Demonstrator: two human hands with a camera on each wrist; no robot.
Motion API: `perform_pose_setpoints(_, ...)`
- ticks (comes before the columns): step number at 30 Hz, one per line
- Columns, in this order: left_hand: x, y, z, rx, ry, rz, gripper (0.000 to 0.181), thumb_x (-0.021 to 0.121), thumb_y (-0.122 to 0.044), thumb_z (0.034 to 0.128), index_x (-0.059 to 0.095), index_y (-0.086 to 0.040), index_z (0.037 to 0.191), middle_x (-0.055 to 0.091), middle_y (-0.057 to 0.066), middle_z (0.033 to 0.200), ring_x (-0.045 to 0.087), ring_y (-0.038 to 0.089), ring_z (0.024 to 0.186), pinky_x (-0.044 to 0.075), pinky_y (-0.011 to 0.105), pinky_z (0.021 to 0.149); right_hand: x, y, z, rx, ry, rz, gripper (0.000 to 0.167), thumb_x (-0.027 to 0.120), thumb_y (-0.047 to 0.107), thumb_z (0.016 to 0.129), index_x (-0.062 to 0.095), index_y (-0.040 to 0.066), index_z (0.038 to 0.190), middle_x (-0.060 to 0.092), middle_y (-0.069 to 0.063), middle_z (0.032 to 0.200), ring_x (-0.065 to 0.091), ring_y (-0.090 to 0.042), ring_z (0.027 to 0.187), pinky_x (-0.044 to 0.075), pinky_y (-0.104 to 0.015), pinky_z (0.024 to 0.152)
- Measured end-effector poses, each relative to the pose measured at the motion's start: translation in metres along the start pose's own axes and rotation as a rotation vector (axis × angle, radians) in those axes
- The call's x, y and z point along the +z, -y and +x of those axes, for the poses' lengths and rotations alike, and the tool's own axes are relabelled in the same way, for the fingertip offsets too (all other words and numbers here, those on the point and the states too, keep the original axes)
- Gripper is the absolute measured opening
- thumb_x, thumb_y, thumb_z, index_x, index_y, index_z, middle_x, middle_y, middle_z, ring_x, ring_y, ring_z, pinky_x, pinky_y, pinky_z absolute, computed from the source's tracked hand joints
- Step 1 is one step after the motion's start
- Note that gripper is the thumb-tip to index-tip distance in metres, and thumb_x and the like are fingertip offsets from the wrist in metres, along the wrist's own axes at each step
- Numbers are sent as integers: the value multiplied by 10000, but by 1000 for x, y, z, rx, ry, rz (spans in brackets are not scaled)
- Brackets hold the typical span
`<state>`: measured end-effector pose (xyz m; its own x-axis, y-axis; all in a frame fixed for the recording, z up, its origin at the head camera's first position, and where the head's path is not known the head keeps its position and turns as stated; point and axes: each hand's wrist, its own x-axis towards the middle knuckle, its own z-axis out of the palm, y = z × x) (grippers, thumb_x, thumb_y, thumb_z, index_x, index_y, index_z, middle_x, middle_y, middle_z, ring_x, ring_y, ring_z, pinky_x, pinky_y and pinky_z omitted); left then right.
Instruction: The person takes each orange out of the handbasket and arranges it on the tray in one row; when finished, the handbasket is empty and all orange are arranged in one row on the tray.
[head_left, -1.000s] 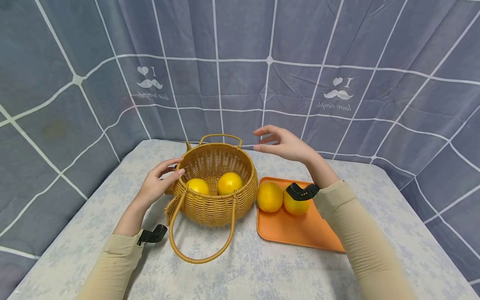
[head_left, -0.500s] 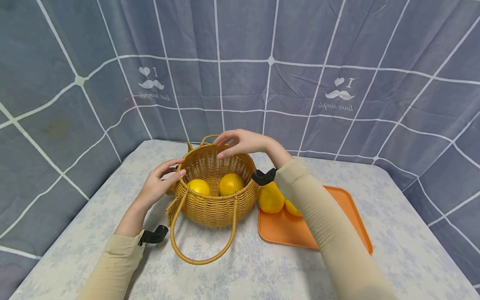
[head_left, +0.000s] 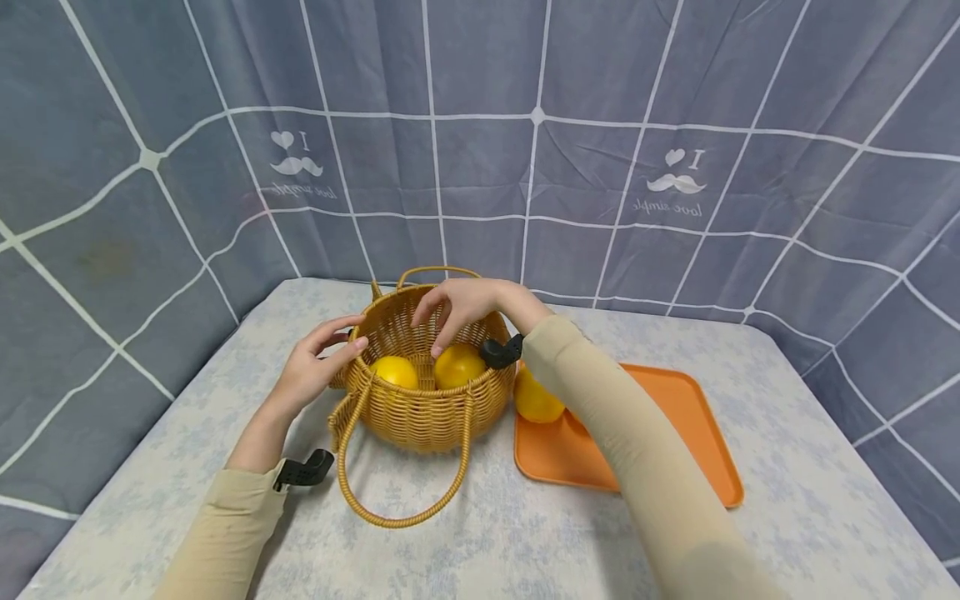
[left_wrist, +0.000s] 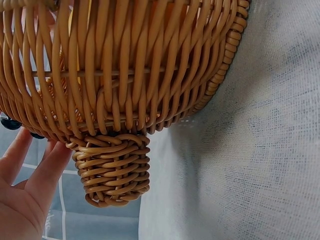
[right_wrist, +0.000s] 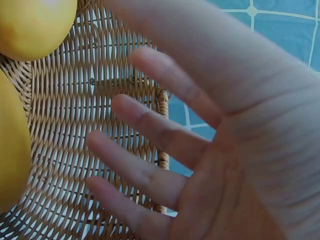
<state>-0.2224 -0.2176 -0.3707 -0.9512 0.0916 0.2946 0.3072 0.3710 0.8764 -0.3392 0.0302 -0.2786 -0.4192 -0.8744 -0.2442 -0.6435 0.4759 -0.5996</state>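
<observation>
In the head view, a round wicker basket point(head_left: 420, 421) holds two yellow-orange fruits that look like oranges, one fruit point(head_left: 394, 372) on the left and another fruit point(head_left: 458, 367) on the right. My left hand point(head_left: 313, 362) touches the basket's left rim with extended fingers and thumb. From the left wrist view, that hand point(left_wrist: 27, 190) rests against the outer weave beside a woven stub point(left_wrist: 112, 170). My right hand point(head_left: 468, 306) reaches into the basket's mouth, its thumb close to the right fruit. The right wrist view shows its fingers point(right_wrist: 145, 127) spread loosely, holding nothing.
Right of the basket, an orange tray point(head_left: 562, 458) bears a yellow fruit point(head_left: 537, 398); the right sleeve hides most of another. One basket handle point(head_left: 401, 522) lies forward on the patterned tablecloth point(head_left: 525, 542). A grey-blue curtain point(head_left: 480, 167) hangs behind.
My right hand has moved left from above the tray side, then down into the basket's mouth. The left hand and the fruits in the basket have stayed in place.
</observation>
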Motion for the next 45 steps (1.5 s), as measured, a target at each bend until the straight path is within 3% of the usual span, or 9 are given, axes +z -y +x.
perform_pose_setpoints(7, -4, 0, -3, -5, -3, 7, 456, 585, -290, 942, 507, -112, 1355, 407, 72, 1409, 432, 269, 1199, 409, 445, 902, 2, 6, 7, 47, 47, -43, 518, 825, 261, 730, 639, 129, 1195, 573, 15, 1231, 515, -282, 1143, 450, -263, 869)
perform_pose_setpoints(13, -4, 0, -2, -9, -7, 6, 459, 586, -293, 941, 507, -117, 1358, 408, 62, 1406, 440, 237, 1184, 427, 361, 879, 4, 11, 15, 74, 50, -142, 555, 831, 331, 712, 640, 155, 1203, 572, 25, 1234, 482, -187, 1181, 395, -244, 935)
perform_pose_setpoints(21, -2, 0, 0, -15, -4, 2, 463, 586, -303, 940, 507, -123, 1359, 407, 52, 1407, 441, 216, 1168, 440, 356, 866, 9, 8, 21, 112, 81, -204, 596, 835, 360, 698, 628, 166, 1223, 551, 51, 1250, 468, -117, 1176, 368, -238, 970)
perform_pose_setpoints(27, -2, 0, 0, -17, -4, 2, 461, 588, -303, 939, 509, -122, 1357, 410, 51, 1404, 439, 210, 1165, 443, 333, 861, 11, 2, 20, 132, 119, -188, 575, 840, 283, 708, 629, 140, 1223, 548, 9, 1262, 458, -142, 1189, 370, -246, 971)
perform_pose_setpoints(37, -1, 1, 0, -15, 2, -16, 472, 594, -303, 935, 505, -112, 1358, 393, 68, 1417, 428, 265, 1203, 416, 465, 898, 13, -7, 16, 201, 140, -153, 590, 852, 176, 690, 620, 182, 1233, 537, 30, 1258, 498, -203, 1140, 423, -273, 900)
perform_pose_setpoints(45, -1, 2, 1, -10, 1, -6, 468, 587, -302, 940, 503, -113, 1360, 397, 64, 1415, 430, 241, 1189, 423, 439, 889, 13, -7, 17, 175, 153, -164, 560, 818, 67, 719, 609, 111, 1236, 545, -12, 1269, 452, -181, 1205, 410, -255, 929)
